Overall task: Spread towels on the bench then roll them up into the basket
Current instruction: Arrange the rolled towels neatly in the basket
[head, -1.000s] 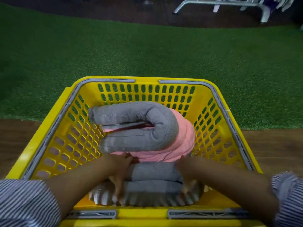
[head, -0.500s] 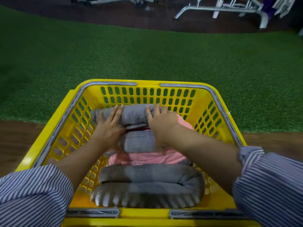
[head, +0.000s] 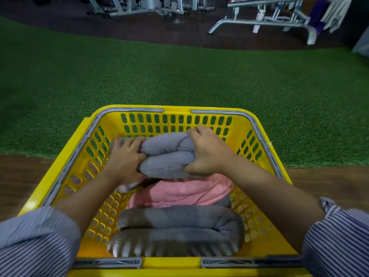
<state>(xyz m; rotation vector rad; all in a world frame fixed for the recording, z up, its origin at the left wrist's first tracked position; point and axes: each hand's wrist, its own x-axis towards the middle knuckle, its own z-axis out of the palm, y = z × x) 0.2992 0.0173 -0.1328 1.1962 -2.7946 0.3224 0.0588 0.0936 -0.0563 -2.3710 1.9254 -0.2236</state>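
1. Head view looks down into a yellow basket (head: 257, 124) that sits on a brown floor (head: 18, 176) at the edge of green turf (head: 179, 76).
2. Left sleeve (head: 36, 242), striped, fills the near left corner; its forearm reaches forward over the basket.
3. Left hand (head: 124, 158) grips the left end of a folded grey towel (head: 167, 154), fingers curled over the top; that end is blurred, so how far the fingers wrap is hard to tell.
4. The grey towel is doubled into two stacked rolls and sits at the far side of the basket, on top of a pink towel (head: 179, 192).
5. Nearer the camera, a second grey roll (head: 175, 230) lies across the basket bottom, touching the pink towel.
6. Right hand (head: 207, 152) clamps the towel's right end, thumb beneath and fingers over the top.
7. Right sleeve (head: 337, 242) covers the near right corner.
8. Far beyond the turf, on the right, stand white metal frames (head: 259, 21) on a dark floor.
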